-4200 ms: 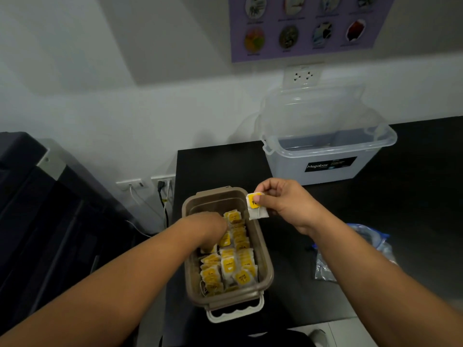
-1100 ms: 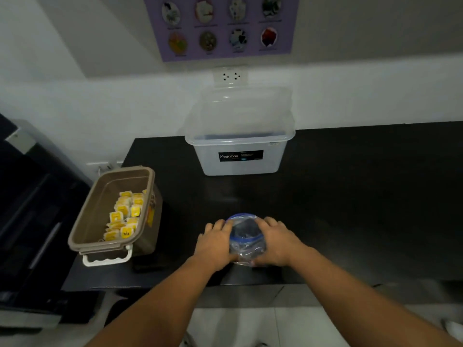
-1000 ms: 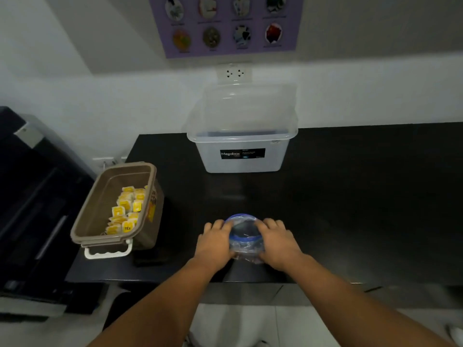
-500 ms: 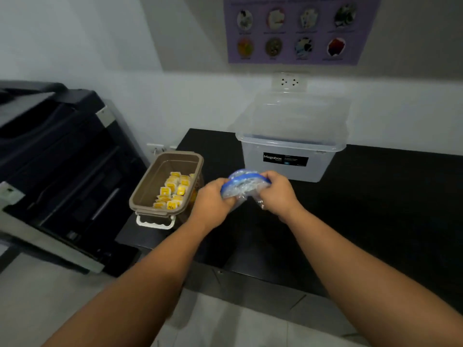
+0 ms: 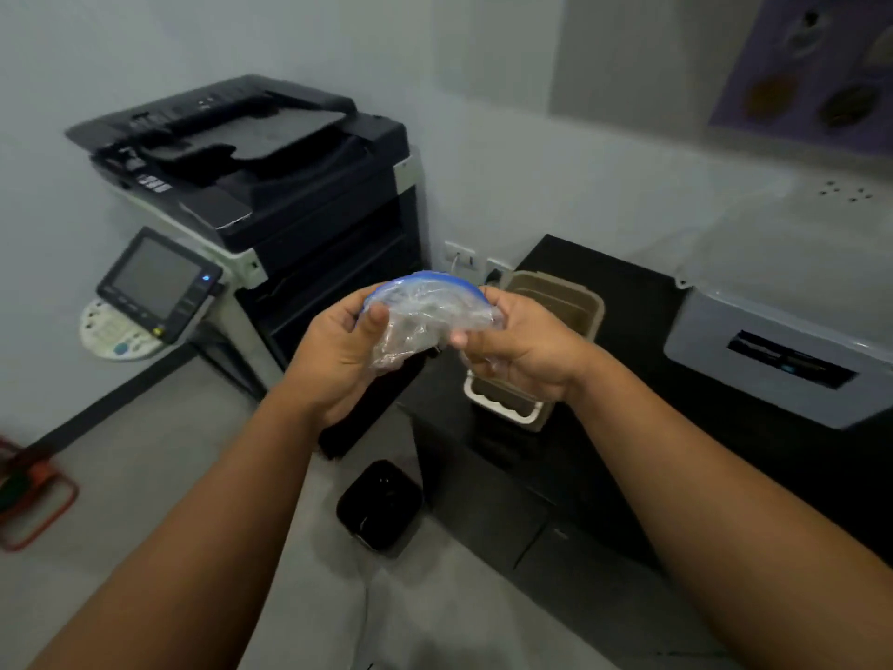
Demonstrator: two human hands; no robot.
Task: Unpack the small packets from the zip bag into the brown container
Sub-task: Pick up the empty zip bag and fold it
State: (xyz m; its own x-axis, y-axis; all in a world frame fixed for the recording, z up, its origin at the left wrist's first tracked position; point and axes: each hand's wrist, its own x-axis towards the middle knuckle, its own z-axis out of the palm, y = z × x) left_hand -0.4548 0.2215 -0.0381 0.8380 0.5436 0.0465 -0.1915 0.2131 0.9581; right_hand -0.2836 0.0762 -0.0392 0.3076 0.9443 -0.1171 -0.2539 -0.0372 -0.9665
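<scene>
Hanging mid-frame, the zip bag (image 5: 425, 307) is gripped at each end by curled fingers — left hand (image 5: 338, 355) and right hand (image 5: 526, 350). The brown container (image 5: 577, 299) is seen behind it on the counter (image 5: 642, 340).

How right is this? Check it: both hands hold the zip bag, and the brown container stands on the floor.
One error: the head view shows the brown container on the black counter, not the floor. The left hand and right hand do hold the zip bag.
</scene>
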